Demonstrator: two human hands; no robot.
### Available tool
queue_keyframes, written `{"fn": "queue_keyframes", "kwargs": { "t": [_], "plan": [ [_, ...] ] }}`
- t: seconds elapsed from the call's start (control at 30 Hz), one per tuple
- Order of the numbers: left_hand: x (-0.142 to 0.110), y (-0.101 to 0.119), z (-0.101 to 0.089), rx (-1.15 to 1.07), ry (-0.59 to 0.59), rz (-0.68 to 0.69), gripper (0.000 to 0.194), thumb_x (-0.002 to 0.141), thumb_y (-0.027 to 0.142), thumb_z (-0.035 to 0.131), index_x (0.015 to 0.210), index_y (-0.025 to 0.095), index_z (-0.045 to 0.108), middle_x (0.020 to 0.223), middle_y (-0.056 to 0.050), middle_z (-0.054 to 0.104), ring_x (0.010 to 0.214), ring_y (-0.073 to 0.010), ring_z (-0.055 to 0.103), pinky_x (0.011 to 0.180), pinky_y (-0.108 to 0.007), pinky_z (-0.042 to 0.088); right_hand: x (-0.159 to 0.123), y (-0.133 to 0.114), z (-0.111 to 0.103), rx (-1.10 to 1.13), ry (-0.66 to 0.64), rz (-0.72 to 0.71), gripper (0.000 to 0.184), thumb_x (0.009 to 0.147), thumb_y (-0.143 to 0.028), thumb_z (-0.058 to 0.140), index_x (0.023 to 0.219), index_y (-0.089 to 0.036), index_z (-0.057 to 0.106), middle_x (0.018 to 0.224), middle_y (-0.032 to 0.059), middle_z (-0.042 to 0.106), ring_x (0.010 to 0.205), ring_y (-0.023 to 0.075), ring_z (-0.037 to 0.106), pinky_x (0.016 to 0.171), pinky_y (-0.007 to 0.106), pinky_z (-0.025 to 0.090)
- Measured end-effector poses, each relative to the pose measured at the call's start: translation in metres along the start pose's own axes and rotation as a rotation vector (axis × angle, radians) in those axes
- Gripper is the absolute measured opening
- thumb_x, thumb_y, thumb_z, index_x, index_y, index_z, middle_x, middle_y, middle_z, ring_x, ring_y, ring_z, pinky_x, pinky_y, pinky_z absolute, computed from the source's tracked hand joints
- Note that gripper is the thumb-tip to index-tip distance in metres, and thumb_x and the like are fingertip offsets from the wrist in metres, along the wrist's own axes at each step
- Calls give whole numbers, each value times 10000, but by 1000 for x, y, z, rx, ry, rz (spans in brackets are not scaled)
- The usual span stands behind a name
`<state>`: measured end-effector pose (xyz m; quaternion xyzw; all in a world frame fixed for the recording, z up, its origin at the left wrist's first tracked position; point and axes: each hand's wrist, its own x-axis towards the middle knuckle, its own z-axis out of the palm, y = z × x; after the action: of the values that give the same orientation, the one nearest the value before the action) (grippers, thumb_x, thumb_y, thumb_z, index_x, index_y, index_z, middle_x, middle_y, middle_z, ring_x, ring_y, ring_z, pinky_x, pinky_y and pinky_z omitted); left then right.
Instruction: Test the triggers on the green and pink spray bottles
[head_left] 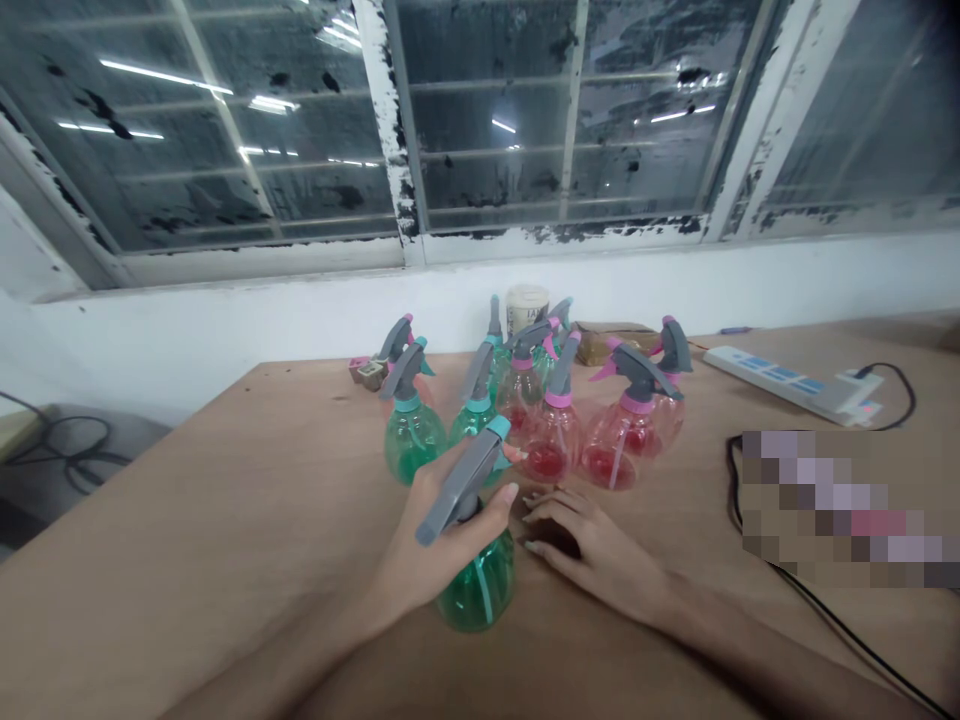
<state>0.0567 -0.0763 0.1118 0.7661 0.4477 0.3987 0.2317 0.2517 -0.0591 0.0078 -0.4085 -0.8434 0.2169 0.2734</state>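
My left hand (429, 545) is wrapped around the neck of a green spray bottle (480, 592) with a grey trigger head and teal nozzle. That bottle is upright in front of me, with green liquid inside. To its right, my right hand (600, 555) rests low at the table, fingers curved and thumb apart, holding nothing. Beyond both hands stands a group of spray bottles. A green spray bottle (414, 442) is on the left, and pink spray bottles (553, 445) with red liquid stand toward the right. Further bottles behind are partly hidden.
A white power strip (787, 385) with a plugged-in cable lies at right on the wooden table (225, 500). A pale cup (527, 303) and a brown box (613, 342) stand near the wall. A pixelated patch covers part of the right side, beside a black cable (840, 620).
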Motion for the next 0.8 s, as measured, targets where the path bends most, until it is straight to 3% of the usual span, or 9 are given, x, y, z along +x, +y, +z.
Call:
{"fn": "queue_keyframes", "kwargs": {
  "t": [0.1, 0.23, 0.47, 0.57, 0.7, 0.8],
  "plan": [
    [1, 2, -1, -46, -44, -35, 227, 783, 306, 540, 995, 233, 581, 791, -8, 642, 450, -100, 458, 478, -243, 444, 0, 0, 0, 1, 2, -6, 158, 855, -262, 542, 1001, -215, 579, 1083, 43, 617, 1083, 177, 533, 963, 373, 405],
    [1, 4, -2, -29, -57, -65, 162, 798, 325, 521, 919, 232, 573, 697, 11, 608, 447, -101, 452, 467, -236, 437, 0, 0, 0, 16, 12, -11, 153, 852, -262, 543, 995, -226, 583, 1092, 42, 616, 1096, 184, 534, 958, 386, 409],
    [-1, 2, -4, 48, -35, -9, 144, 804, 343, 503, 769, 215, 559, 603, 28, 561, 507, -129, 526, 446, -224, 430, 0, 1, 1, 9, 13, -16, 165, 854, -273, 543, 1007, -227, 580, 1095, 48, 617, 1093, 190, 537, 967, 398, 404],
    [0, 2, -3, 4, -64, -28, 150, 812, 347, 500, 827, 216, 572, 656, 15, 593, 527, -133, 549, 469, -232, 450, 0, 0, 0, -2, 12, -12, 163, 856, -275, 541, 1005, -221, 582, 1096, 48, 616, 1098, 189, 531, 973, 392, 399],
    [2, 4, -3, -110, -59, -72, 182, 812, 313, 521, 966, 229, 569, 871, -18, 649, 607, -139, 584, 584, -263, 501, 0, -1, -1, -6, 4, -7, 161, 853, -263, 546, 1002, -213, 580, 1096, 49, 614, 1097, 183, 527, 975, 379, 396],
    [1, 4, -4, -92, -44, -76, 215, 800, 299, 540, 1001, 237, 580, 896, -16, 658, 627, -151, 592, 622, -281, 509, 0, -1, -1, 5, 5, -7, 160, 851, -255, 549, 1003, -213, 578, 1102, 45, 612, 1103, 179, 524, 978, 373, 394]
  ]
}}
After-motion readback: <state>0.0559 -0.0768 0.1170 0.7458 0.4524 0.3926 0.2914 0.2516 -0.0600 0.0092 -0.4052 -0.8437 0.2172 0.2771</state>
